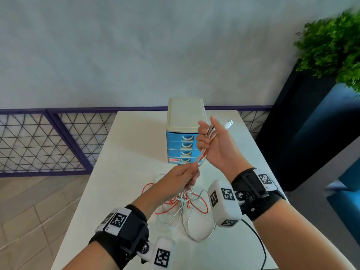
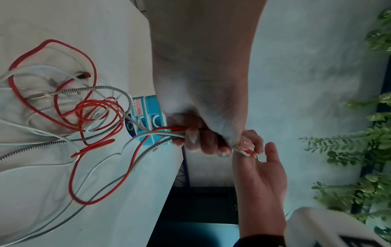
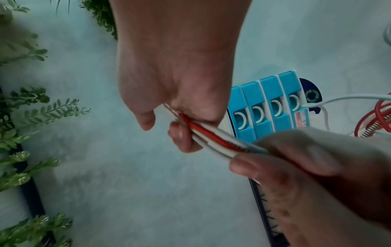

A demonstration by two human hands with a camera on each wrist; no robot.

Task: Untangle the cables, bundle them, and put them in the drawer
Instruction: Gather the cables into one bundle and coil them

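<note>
The drawer box (image 1: 183, 133) stands in the middle of the table (image 1: 136, 145), and its four drawers are closed. Loose cable loops (image 1: 183, 207) lie in front of it. Both hands are held up in front of the drawers. The table's left side is bare.

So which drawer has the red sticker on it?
The bottom drawer of the blue drawer box. It alone carries a red label beside its handle; the three drawers above it are plain blue. All four are closed.
</note>
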